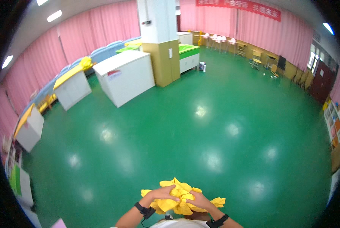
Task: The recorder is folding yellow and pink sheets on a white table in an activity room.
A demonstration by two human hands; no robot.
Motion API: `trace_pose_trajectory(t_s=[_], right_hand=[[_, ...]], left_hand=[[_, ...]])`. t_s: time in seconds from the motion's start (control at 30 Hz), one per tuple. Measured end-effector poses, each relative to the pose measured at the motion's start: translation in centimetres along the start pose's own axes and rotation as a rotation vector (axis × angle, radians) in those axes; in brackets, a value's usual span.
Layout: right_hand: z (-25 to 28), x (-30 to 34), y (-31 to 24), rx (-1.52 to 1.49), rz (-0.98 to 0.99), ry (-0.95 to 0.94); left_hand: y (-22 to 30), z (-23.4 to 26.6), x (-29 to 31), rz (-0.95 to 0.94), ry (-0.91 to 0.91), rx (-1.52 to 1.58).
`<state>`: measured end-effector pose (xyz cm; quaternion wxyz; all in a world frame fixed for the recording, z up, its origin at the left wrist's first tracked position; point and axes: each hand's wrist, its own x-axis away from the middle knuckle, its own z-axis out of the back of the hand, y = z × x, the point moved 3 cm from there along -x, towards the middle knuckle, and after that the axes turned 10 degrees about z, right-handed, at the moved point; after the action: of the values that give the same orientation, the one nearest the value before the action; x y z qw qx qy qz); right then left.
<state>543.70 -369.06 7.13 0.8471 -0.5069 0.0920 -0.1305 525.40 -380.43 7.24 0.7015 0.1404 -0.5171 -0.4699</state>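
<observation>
A bunched-up yellow cloth (pixel 177 186) is gathered in front of my body at the bottom of the head view, crumpled into folds with loose ends sticking out on both sides. My left hand (pixel 165 192) presses into it from the left, its fingers curled over the folds. From the right, my right hand (pixel 199 200) grips the same cloth, fingers bent into the fabric. A small gap separates the two hands. Dark straps with small devices circle both wrists. Whether the cloth is a garment or a cover, I cannot tell.
Green floor (pixel 170 140) stretches ahead. A white cabinet (pixel 124 76) stands by a pillar (pixel 160 62), with a yellow-topped cabinet (pixel 73 89) farther left. Small chairs (pixel 255 57) line the far wall. At right are a shelf (pixel 332 121) and a dark door (pixel 321 81).
</observation>
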Motion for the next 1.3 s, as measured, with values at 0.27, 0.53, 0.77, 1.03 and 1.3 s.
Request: trace_pose_trajectory(t_s=[0.27, 0.53, 0.77, 1.03, 1.3], right_hand=[[19.7, -19.8, 7.9, -0.045, 0.064, -0.042], [37.3, -37.0, 15.9, -0.043, 0.244, -0.036], [50.2, -52.8, 29.0, 0.038, 0.131, -0.153], [64.5, -73.2, 41.9, -0.013, 0.279, 0.064], [83.5, -89.8, 55.1, -0.101, 0.094, 0.117]], left_hand=[[14.8, 16.0, -21.9, -0.166, -0.006, -0.124], [16.2, 32.9, -35.9, -0.204, 0.365, 0.163], [17.5, 51.5, -52.1, -0.344, 0.203, 0.666], [31.7, 70.4, -71.7, -0.398, -0.126, 0.434], [36.5, 88.9, -101.7, -0.264, 0.343, 0.500]])
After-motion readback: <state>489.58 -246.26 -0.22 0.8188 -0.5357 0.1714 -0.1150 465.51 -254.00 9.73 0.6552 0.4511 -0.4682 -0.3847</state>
